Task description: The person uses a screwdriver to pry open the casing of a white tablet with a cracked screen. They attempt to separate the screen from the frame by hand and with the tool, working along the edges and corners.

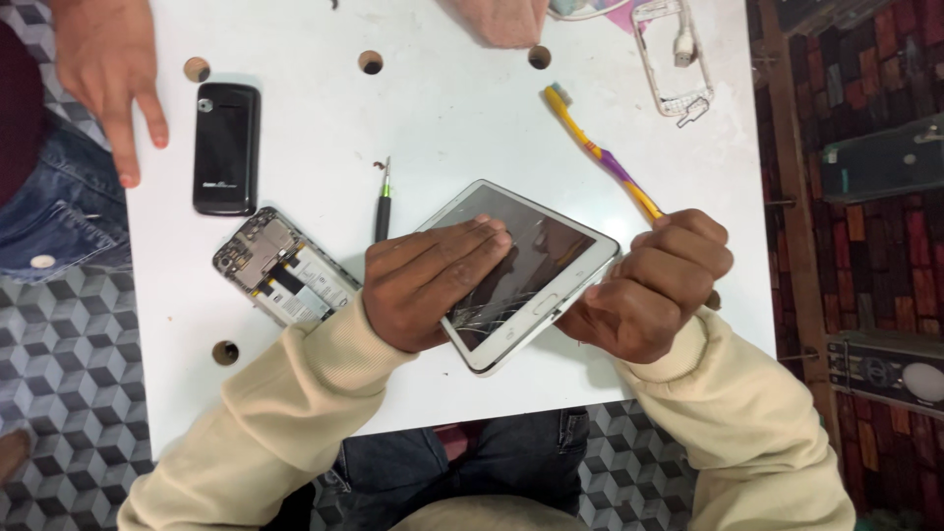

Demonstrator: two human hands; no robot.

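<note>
A white tablet point(521, 270) with a cracked screen is pinned flat on the white table point(442, 118) by the left hand point(428, 280), palm spread wide. The right hand point(654, 285) is closed on a yellow-and-purple toothbrush point(600, 152) (bristles far), steadying the tablet's edge. Beyond lie a screwdriver point(383, 202), an opened phone point(280, 265) and a black phone point(226, 147).

I see a tablet point(536, 265) with glossy, cracked glass in a smooth white plastic frame, a yellow-and-purple plastic toothbrush point(602, 154), a shiny black phone point(226, 147), and a smooth, matt white table point(442, 108).
</note>
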